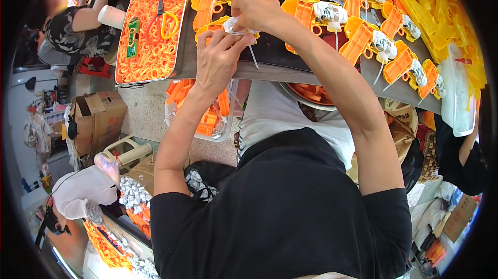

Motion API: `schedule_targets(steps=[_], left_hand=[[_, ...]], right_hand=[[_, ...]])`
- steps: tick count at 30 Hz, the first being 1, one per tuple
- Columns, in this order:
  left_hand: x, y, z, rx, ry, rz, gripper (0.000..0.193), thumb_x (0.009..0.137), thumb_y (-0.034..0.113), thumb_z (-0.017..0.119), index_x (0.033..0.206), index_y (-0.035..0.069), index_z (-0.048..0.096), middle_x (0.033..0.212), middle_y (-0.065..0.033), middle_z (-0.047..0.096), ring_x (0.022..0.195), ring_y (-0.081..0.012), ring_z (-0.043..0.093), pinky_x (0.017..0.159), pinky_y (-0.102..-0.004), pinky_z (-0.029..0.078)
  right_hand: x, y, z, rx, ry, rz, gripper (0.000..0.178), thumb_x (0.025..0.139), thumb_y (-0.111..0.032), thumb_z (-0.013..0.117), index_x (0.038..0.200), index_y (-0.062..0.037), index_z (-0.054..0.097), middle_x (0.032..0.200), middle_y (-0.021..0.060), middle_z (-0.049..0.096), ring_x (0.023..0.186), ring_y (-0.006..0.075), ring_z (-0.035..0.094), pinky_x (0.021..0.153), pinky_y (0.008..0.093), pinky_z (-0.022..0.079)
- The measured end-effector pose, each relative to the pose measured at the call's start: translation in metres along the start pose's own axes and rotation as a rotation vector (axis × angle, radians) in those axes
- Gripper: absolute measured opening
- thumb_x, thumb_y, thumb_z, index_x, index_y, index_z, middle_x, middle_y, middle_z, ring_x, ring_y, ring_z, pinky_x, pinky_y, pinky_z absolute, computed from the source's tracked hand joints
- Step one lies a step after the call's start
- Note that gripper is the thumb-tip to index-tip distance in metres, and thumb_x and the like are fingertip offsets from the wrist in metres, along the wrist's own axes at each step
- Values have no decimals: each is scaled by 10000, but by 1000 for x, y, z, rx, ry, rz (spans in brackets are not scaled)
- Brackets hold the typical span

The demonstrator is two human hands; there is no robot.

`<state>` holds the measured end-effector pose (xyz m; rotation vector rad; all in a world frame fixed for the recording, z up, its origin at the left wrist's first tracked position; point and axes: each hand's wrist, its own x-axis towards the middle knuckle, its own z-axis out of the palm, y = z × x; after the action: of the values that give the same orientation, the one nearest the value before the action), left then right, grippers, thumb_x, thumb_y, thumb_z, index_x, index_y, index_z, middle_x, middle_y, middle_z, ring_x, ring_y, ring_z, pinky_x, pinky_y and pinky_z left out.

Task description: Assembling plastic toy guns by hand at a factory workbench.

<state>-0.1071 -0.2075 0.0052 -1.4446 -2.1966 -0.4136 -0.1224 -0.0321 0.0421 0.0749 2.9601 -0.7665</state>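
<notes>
At the table edge, both my hands meet over a yellow toy shell (207,26) with a white mechanism (234,26) in it. My left hand (219,61) closes its fingers on the near side of this shell. Just above, my right hand (262,15) is bent down with thumb and fingers pinched at the white mechanism; what lies between those fingertips is hidden. A thin white strip (253,57) hangs from the piece. Around it lie several similar yellow shells (332,15), each with an orange part (358,43) and a white mechanism.
Left of my hands stands a tray (179,53) of small orange loop parts, with red-and-yellow-handled scissors (168,24) and a green tool (133,37) on top. Yellow parts (420,14) are heaped at right beside a clear bin (459,107). Another person (78,30) sits far left.
</notes>
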Motion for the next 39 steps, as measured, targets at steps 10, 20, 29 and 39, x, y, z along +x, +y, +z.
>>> schedule_targets(steps=[10,20,29,39], left_hand=[[-22,2,-5,-72,108,-101,361,779,64,727,1138,67,690,1002,-26,668,937,-219,589,812,-370,466],[-17,-10,-7,0,-30,-133,290,801,103,738,1088,119,704,1099,-48,605,998,-251,574,833,-388,454],[0,-13,-14,-143,33,-252,347,857,119,677,1201,82,654,1275,-86,600,1162,-312,556,994,-426,435],[-22,-5,-14,-92,-90,-229,604,856,172,714,1421,100,512,1461,-128,466,1379,-335,396,1143,-482,312]], right_hand=[[-2,1,11,-5,118,2,375,672,-287,853,983,-120,723,974,88,714,1018,290,669,847,412,499],[0,7,12,7,82,-64,370,676,-305,844,967,-107,728,976,88,711,978,292,672,818,427,504],[-3,19,16,64,139,-161,356,718,-302,826,989,-92,731,949,146,727,962,328,695,793,460,535],[-27,108,-31,148,508,-217,329,866,-75,638,1191,-17,645,1110,165,675,1082,347,619,977,398,479]])
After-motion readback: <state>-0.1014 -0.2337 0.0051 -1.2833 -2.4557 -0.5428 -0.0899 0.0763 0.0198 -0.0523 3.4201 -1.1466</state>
